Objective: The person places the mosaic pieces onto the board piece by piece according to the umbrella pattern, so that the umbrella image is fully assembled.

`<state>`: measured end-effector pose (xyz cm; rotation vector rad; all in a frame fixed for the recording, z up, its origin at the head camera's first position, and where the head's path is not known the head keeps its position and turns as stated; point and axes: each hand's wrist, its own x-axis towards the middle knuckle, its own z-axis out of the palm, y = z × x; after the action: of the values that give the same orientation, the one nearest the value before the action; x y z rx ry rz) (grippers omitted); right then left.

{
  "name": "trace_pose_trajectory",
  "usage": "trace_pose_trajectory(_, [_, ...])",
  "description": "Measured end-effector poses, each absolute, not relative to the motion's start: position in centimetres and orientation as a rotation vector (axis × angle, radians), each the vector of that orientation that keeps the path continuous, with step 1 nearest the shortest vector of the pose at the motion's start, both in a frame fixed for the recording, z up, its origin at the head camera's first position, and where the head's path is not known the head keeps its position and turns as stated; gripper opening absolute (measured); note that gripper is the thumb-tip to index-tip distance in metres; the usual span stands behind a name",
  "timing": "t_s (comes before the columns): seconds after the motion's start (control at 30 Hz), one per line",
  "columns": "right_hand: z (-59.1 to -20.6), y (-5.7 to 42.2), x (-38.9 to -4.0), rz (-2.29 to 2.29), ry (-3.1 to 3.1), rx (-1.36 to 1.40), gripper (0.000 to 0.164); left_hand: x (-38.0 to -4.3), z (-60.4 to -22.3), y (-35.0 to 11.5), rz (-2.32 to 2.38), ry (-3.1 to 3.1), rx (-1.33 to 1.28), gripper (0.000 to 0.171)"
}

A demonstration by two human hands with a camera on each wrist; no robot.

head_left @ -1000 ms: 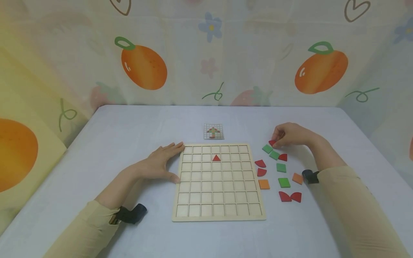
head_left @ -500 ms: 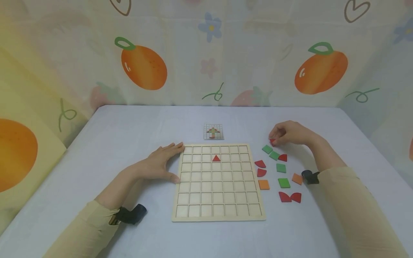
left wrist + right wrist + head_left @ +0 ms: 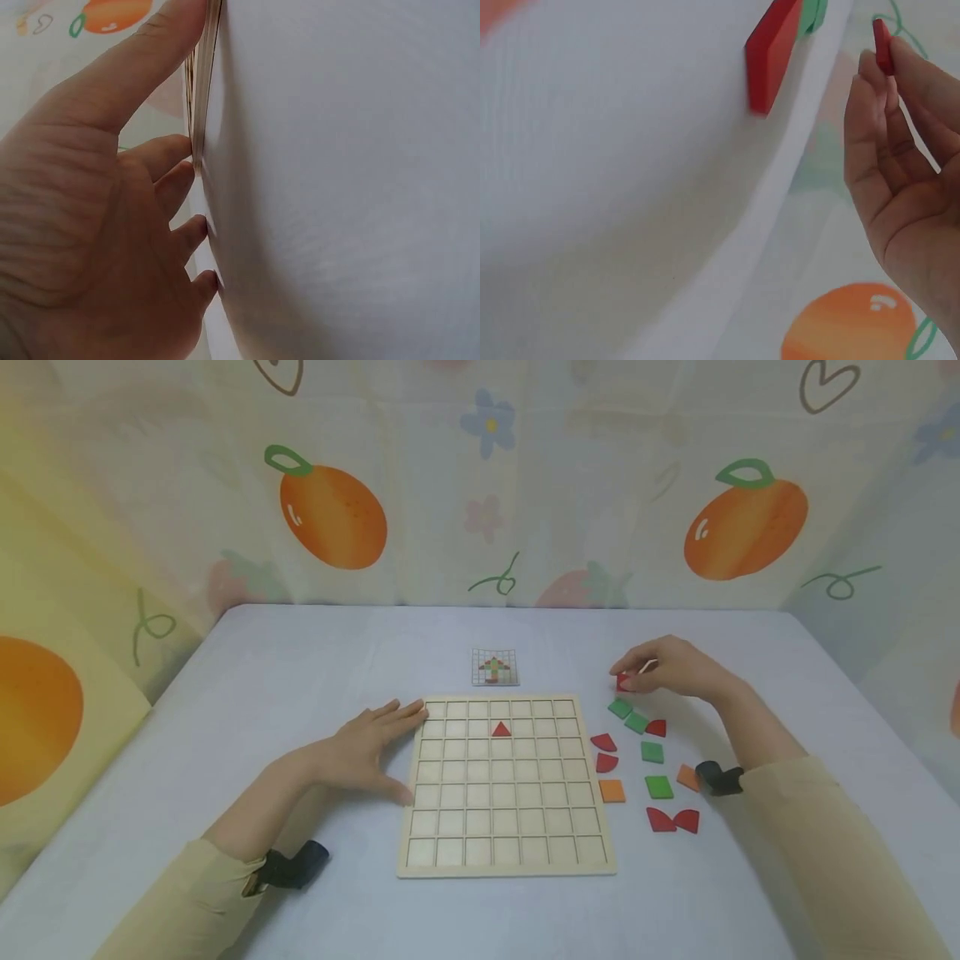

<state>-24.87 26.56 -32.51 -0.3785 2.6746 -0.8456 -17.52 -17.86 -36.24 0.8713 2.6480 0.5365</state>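
In the head view my right hand (image 3: pixel 671 668) pinches a small red tile (image 3: pixel 883 46) between thumb and fingertips, above the far end of the loose pieces. The fingers cover part of this tile, so its full outline is hidden. My left hand (image 3: pixel 356 750) lies spread at the left edge of a square wooden grid board (image 3: pixel 495 795), fingertips at its upper left corner and thumb lower down that side. One red triangle tile (image 3: pixel 501 729) sits in a cell of the second row. From the left wrist, the thumb and fingers (image 3: pixel 174 156) line the board's side.
Right of the board lie several green square tiles (image 3: pixel 652 752), several red quarter-round tiles (image 3: pixel 661 820), an orange square (image 3: pixel 612 791) and another orange square (image 3: pixel 688 777) beside the right wrist camera. A small printed pattern card (image 3: pixel 495 667) lies behind the board on the white table (image 3: pixel 337 643).
My right hand has picked up the red tile and moved slightly left and away with it. My left thumb has slid a little down the board's edge.
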Motion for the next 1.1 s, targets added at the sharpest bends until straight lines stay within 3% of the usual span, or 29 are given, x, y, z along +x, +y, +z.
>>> trace_pose_trajectory(0.53, [-31.1,21.3,-23.0,-1.118,2.427,-0.468,0.029,-17.5,-36.5,-17.9,0.531,2.645,0.872,0.114])
trace_pose_trajectory(1.1, [-31.6,16.4,-21.9,-1.071,2.354,-0.55,0.012,-17.4,-36.2,-17.9,0.563,2.645,0.87,0.112])
